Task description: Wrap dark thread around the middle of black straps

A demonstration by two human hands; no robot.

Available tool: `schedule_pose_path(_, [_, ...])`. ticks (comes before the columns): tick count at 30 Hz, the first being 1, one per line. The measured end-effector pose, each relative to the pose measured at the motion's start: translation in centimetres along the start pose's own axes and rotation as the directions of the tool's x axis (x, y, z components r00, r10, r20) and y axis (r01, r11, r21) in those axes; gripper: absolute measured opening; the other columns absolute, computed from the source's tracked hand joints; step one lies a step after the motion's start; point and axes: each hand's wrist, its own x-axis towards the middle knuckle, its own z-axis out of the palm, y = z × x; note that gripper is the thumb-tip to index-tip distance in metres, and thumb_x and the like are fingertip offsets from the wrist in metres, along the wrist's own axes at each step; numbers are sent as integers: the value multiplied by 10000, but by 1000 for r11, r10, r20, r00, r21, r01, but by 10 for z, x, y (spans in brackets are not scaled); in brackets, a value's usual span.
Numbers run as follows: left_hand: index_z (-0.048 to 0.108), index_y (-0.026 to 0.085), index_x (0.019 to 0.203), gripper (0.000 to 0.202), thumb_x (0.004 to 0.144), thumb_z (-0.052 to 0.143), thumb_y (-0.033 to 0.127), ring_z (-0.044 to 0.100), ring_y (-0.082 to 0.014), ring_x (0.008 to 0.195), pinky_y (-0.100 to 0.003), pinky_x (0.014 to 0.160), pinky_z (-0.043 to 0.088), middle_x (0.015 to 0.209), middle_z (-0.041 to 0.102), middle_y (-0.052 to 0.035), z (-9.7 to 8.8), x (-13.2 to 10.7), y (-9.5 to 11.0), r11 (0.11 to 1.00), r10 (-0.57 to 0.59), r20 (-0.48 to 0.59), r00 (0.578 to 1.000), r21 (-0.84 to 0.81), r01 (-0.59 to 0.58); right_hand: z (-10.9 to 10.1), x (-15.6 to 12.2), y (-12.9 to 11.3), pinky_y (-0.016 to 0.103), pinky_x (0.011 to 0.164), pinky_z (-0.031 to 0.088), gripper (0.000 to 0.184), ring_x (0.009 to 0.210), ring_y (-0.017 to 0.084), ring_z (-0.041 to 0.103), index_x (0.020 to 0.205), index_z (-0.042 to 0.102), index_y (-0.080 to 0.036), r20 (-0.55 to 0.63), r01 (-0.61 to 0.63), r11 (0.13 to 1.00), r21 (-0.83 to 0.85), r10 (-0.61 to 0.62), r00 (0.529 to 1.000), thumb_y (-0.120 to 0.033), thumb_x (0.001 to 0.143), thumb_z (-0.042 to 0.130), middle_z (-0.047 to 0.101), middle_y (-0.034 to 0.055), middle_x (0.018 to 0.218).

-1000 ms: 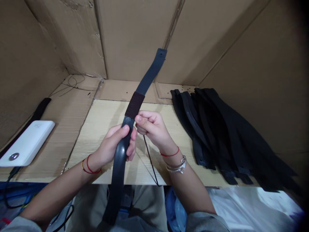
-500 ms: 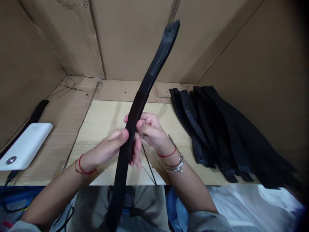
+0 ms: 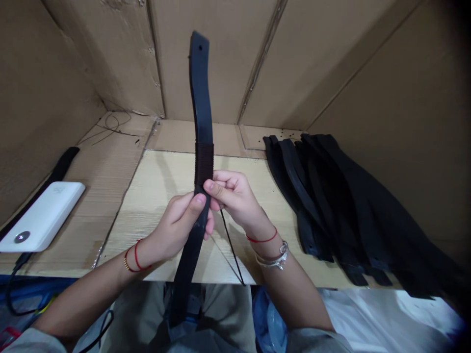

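Note:
A long black strap (image 3: 201, 105) stands nearly upright in front of me, its upper end with a small hole near the cardboard wall. A band of dark thread (image 3: 203, 164) is wound round its middle. My left hand (image 3: 180, 223) grips the strap just below that winding, thumb on top. My right hand (image 3: 231, 193) is closed at the right edge of the strap, pinching a thin black thread (image 3: 230, 242) that trails down toward the table's front edge. The strap's lower end hangs over my lap.
A pile of several similar black straps (image 3: 331, 196) lies on the right of the light wooden board (image 3: 154, 196). A white power bank (image 3: 40, 215) with a cable sits at the left. Cardboard walls (image 3: 331, 63) enclose the back and sides.
The strap's upper end has swung from leaning right to nearly upright, slightly left. Both hands stay at the thread winding, with the fingers shifted a little.

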Motion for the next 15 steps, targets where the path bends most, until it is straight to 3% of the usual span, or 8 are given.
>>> schedule_pose_path(3, [575,148,906,436,990,396,537,548,-109,484,-208,464,425,592,608,0,-1,-1,-4,995,-27,12,1000,-95,28,-1,0,1,185,382,205,328,378,34,368,695,584,-145,44,-20,999,42,18,999,-413,850,692,543,-49,461])
schedule_pose_path(9, [595,145,897,457,986,392,544,516,-110,432,-201,424,398,538,582,-4,-8,-3,-4,954,-43,221,974,-281,105,-5,-6,-5,206,390,164,348,383,30,294,735,642,-111,161,-47,996,73,35,986,-435,855,684,634,9,530])
schedule_pose_path(15, [630,132,881,468,972,422,541,480,-107,389,-205,417,426,496,537,-1,-8,0,-6,799,10,486,874,-529,285,-1,-9,8,204,386,188,431,369,51,336,949,712,-99,262,-65,974,217,6,965,-511,822,701,514,-48,453])
